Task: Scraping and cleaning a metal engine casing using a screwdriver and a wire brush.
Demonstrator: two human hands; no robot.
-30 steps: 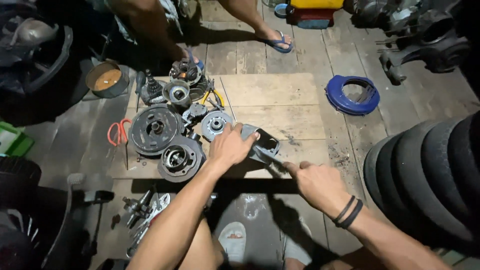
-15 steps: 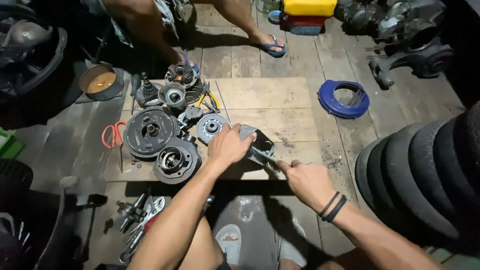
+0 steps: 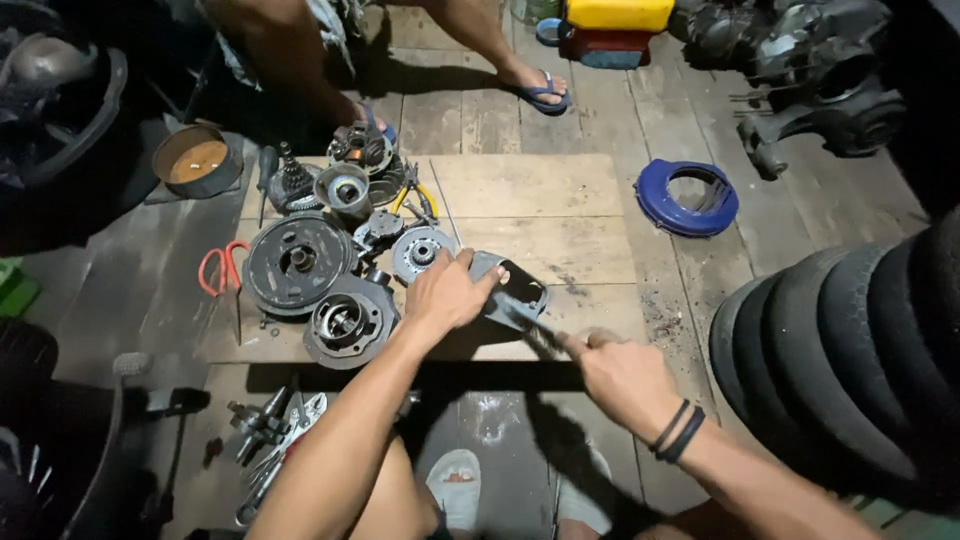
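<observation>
My left hand [image 3: 447, 294] presses down on a grey metal cover plate [image 3: 510, 290] lying on a wooden board [image 3: 560, 215]. My right hand [image 3: 622, 375] grips a slim metal tool [image 3: 535, 327] whose tip reaches the plate's near edge. Left of the plate lie round engine parts: a dark clutch disc [image 3: 297, 262], a round housing [image 3: 345, 323] and a small toothed hub [image 3: 420, 251].
Another person's legs and a blue sandalled foot [image 3: 540, 92] are at the back. A blue ring cover [image 3: 688, 197] lies right, stacked tyres [image 3: 850, 360] far right, red-handled scissors [image 3: 218, 268] and a rusty tin [image 3: 190, 160] left, loose tools [image 3: 270, 440] near my knee.
Both hands stay on the plate and tool with only slight shifts. The view has drifted a little, so everything sits slightly lower and more to the left.
</observation>
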